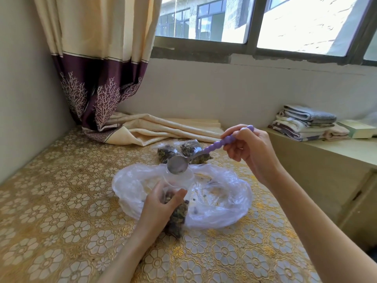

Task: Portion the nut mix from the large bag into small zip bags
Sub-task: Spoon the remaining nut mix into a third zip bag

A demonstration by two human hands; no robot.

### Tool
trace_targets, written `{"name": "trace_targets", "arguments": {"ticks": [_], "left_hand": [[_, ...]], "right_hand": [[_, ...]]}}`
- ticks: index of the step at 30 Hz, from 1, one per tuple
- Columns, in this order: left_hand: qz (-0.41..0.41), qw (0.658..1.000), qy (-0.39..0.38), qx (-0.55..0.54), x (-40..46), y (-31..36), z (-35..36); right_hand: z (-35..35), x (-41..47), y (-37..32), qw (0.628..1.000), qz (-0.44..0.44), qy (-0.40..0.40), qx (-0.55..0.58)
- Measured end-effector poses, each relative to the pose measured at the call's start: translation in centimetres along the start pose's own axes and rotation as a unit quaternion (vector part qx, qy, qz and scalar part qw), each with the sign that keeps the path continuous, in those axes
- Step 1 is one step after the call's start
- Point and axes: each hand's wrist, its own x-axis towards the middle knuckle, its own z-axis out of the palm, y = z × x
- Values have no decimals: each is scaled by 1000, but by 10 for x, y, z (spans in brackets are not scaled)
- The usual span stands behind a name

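Observation:
The large clear plastic bag lies flattened on the table, with only a few scattered nut bits inside. My left hand grips a small zip bag holding dark nut mix, its open mouth turned upward. My right hand holds a spoon by its purple beaded handle. The spoon's metal bowl is tipped over the small bag's mouth and looks empty. Behind the large bag lie filled small zip bags of nut mix.
The table has a yellow floral lace cover. A cream and purple curtain drapes onto its far side. To the right stands a low cabinet with folded towels and a book.

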Motion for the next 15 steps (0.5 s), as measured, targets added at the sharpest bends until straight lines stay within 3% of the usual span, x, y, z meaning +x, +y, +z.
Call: {"name": "trace_targets", "arguments": {"ticks": [7,15], "left_hand": [[-20,999,3,-35,0,1,-1],[-38,996,26,-72,0,1,-3]], "right_hand": [[-22,-3,14,983,19,184,-2],[-31,-26,51,977,104,145,-118]]}}
